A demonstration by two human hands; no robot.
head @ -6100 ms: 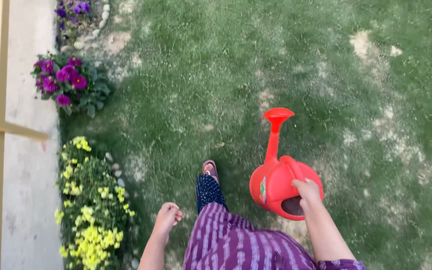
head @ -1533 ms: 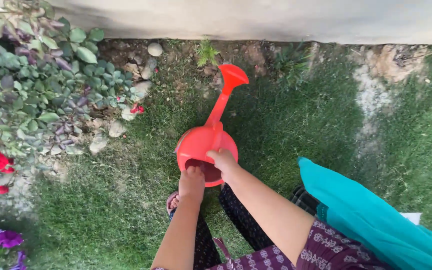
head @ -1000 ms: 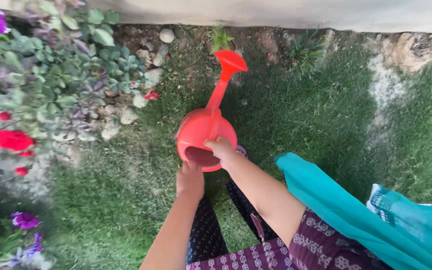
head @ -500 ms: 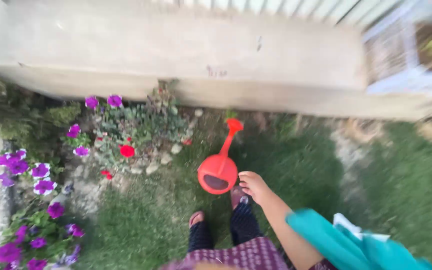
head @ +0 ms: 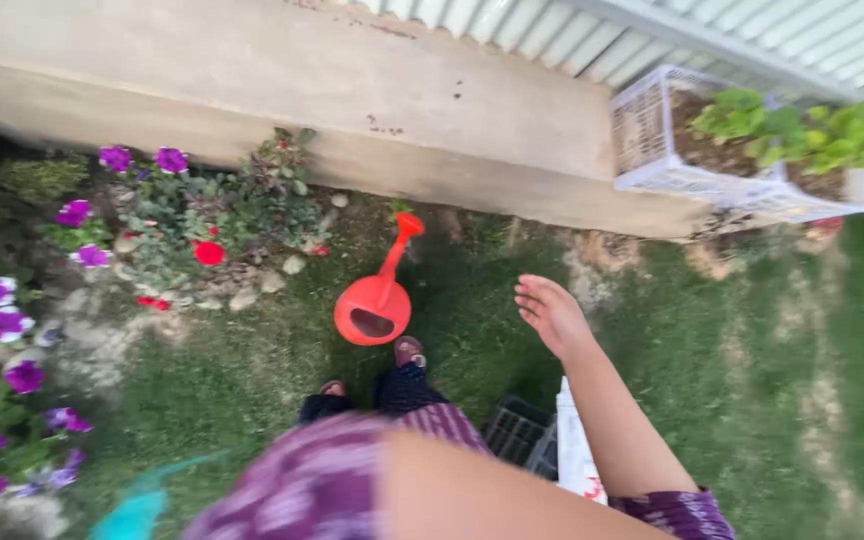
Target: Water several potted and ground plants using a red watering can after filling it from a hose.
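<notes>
A red watering can (head: 374, 308) stands on the grass just ahead of my feet (head: 410, 351), its long spout pointing toward the low concrete wall (head: 352, 100). My right hand (head: 550, 314) hangs open over the grass to the right of the can, fingers apart, holding nothing and well apart from it. A blurred bare arm (head: 472, 495) crosses the bottom of the view; my left hand itself does not show.
A flower bed (head: 182, 215) with purple and red blooms and small stones runs along the left. A white crate with green plants (head: 712, 150) sits on the wall at upper right. A dark basket (head: 517, 430) is beside my legs.
Both hands set the can down on the grass and let go. The view rose and pulled back; my right hand swung away to the right, and the left hand left the view.
</notes>
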